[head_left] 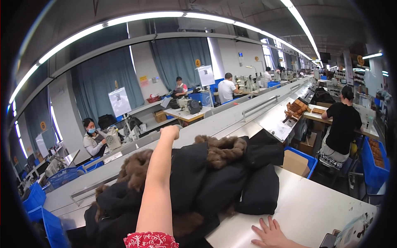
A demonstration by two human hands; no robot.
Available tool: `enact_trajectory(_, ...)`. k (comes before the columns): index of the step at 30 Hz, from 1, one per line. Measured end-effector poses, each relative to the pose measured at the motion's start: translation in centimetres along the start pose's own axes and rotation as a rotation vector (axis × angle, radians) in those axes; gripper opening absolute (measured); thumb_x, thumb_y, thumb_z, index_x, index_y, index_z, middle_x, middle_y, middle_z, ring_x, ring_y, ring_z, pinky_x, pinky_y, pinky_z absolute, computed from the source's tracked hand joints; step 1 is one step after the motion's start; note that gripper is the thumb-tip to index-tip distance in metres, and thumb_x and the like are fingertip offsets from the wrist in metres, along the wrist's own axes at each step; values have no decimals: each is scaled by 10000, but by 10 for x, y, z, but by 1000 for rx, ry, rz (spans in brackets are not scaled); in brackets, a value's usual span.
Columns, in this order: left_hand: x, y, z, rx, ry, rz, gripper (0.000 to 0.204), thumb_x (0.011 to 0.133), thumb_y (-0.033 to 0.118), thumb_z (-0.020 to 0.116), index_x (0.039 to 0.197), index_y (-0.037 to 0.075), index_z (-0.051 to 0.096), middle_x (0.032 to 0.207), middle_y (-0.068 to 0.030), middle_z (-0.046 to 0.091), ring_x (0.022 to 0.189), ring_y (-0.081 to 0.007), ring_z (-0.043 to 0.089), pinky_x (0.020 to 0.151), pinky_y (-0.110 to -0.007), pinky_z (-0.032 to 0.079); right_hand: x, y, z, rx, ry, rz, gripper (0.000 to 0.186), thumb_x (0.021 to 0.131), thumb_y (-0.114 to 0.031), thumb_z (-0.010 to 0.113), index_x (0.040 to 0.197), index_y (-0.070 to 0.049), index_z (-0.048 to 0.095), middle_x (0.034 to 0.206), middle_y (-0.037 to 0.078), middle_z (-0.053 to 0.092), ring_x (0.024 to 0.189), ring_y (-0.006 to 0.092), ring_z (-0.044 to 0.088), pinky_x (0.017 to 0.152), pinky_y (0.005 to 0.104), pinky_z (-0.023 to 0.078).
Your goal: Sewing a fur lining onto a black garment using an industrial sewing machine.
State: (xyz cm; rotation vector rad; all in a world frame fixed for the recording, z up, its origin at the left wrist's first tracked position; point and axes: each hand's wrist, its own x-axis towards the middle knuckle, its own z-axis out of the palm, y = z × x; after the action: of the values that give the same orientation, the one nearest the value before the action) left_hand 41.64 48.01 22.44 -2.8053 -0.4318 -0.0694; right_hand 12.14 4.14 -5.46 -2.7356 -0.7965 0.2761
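A large heap of black padded fabric pieces (pixel 223 186) with brown fluffy fur trim (pixel 225 149) lies on the pale work table (pixel 306 206) in front of me. My left hand (pixel 170 132) is stretched out over the heap, its arm crossing the black and brown pieces. Its fingers are curled closed near the long pale bench, and whatever they may hold is hidden. My right hand (pixel 271 233) lies on the bare table top, to the right of the heap and nearest its lower edge, palm down with fingers spread.
A blue bin (pixel 315 163) with cardboard stands beyond the table's right side. Part of a machine (pixel 351 233) sits at the lower right. More blue bins (pixel 56 225) line the left. Brown pieces (pixel 295 109) lie on the sloped bench ahead. Several people work at sewing machines.
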Motion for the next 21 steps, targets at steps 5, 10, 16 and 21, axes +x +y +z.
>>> enact_trajectory(5, 55, 56, 46, -73, -36, 177, 600, 769, 85, 548, 1343, 260, 553, 1342, -94, 568, 1249, -265, 529, 1004, -392, 454, -10, -9, -8, -19, 16, -30, 675, 920, -491, 487, 1485, -160, 327, 1571, 213, 160, 1442, 451, 80, 1170, 556, 63)
enact_trajectory(10, 57, 90, 60, -81, -40, 287, 639, 753, 104, 591, 1371, 250, 520, 1342, -98, 567, 1244, -280, 529, 1007, -395, 451, -12, -6, -5, -6, 62, -44, 616, 931, -456, 484, 1457, -153, 378, 1560, 201, 209, 1438, 446, 102, 1169, 550, 85)
enact_trajectory(16, 59, 81, 78, -238, 67, 318, 501, 800, 115, 601, 1294, 195, 576, 1269, -90, 618, 1174, -282, 583, 936, -403, 497, -18, -7, -9, 17, 132, -52, 561, 931, -403, 507, 1423, -145, 424, 1546, 196, 248, 1425, 454, 144, 1160, 556, 125)
enact_trajectory(21, 61, 83, 82, -266, 75, 347, 560, 780, 83, 584, 1324, 215, 561, 1273, -103, 611, 1187, -295, 566, 956, -403, 480, -15, -2, -7, 0, 135, -66, 543, 930, -374, 522, 1413, -139, 436, 1540, 182, 269, 1428, 438, 156, 1161, 547, 134)
